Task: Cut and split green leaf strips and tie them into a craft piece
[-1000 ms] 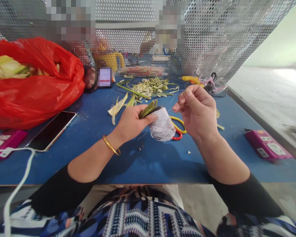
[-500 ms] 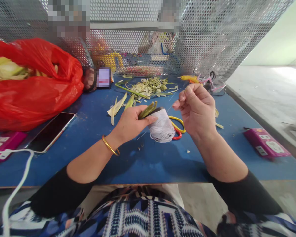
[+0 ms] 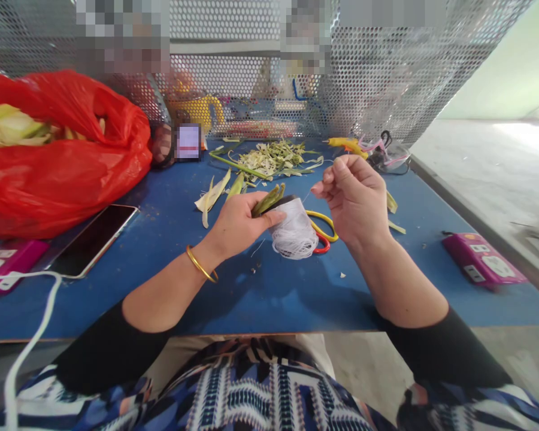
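Note:
My left hand point(image 3: 247, 218) is closed around a spool of white thread point(image 3: 294, 230) and a small green folded leaf piece point(image 3: 269, 200), which pokes up beside the spool. Opposite it, my right hand point(image 3: 357, 200) pinches the thin thread point(image 3: 308, 190) that runs up from the spool; thumb and forefinger are pressed together. Behind the spool lie scissors with yellow and red handles point(image 3: 326, 227), their blades hidden. Beyond both hands, a pile of cut husk-like scraps point(image 3: 273, 157) rests on the blue table point(image 3: 269, 305), with larger pale strips point(image 3: 213, 194) nearer my left hand.
A red plastic bag point(image 3: 72, 179) of husks fills the left side. Close to it lie a phone point(image 3: 92, 239), a white cable point(image 3: 49, 311) and a purple box point(image 3: 15, 263). At right are another purple box point(image 3: 483, 258) and a yellow glue gun point(image 3: 348, 145). Perforated metal mesh point(image 3: 251, 78) stands behind.
My right hand has shifted slightly left and down, with the thread still pinched. My left hand and the spool stay almost where they were.

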### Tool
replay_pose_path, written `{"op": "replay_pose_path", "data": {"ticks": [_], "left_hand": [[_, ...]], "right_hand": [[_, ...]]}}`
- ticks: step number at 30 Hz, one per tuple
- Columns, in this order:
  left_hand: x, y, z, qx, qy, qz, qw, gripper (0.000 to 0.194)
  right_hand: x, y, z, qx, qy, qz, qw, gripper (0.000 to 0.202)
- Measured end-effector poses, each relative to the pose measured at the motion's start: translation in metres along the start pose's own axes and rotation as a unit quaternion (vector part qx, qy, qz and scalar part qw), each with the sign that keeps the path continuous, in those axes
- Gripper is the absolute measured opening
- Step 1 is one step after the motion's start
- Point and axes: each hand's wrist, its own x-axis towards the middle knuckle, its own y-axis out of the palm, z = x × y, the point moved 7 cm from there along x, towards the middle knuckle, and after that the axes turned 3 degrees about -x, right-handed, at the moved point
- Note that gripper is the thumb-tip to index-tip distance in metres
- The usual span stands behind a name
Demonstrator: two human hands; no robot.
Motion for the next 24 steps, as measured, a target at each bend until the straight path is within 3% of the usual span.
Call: {"op": "replay_pose_path", "data": {"ticks": [5,11,13,18,24], "left_hand": [[0.000,-0.001,-0.001,0.001,-0.002,-0.005,1.000,0.028],[0.000,-0.004,0.001,0.001,-0.021,-0.026,0.999,0.027],[0.000,-0.007,0.003,0.003,-0.026,-0.043,0.999,0.027],[0.001,-0.010,0.006,-0.013,-0.030,-0.054,0.998,0.024],[0.000,-0.012,0.005,0.005,-0.022,-0.062,0.998,0.031]], "right_hand": [[0.003,-0.001,-0.006,-0.055,0.002,0.005,0.998,0.020],[0.010,-0.023,0.015,-0.207,-0.126,-0.076,0.967,0.014],[0.008,-0.019,0.025,-0.247,-0.136,-0.046,0.958,0.009],[-0.008,0.009,0.028,-0.280,-0.067,0.106,0.952,0.023],[-0.016,0.026,0.020,-0.288,-0.051,0.158,0.943,0.016]]}}
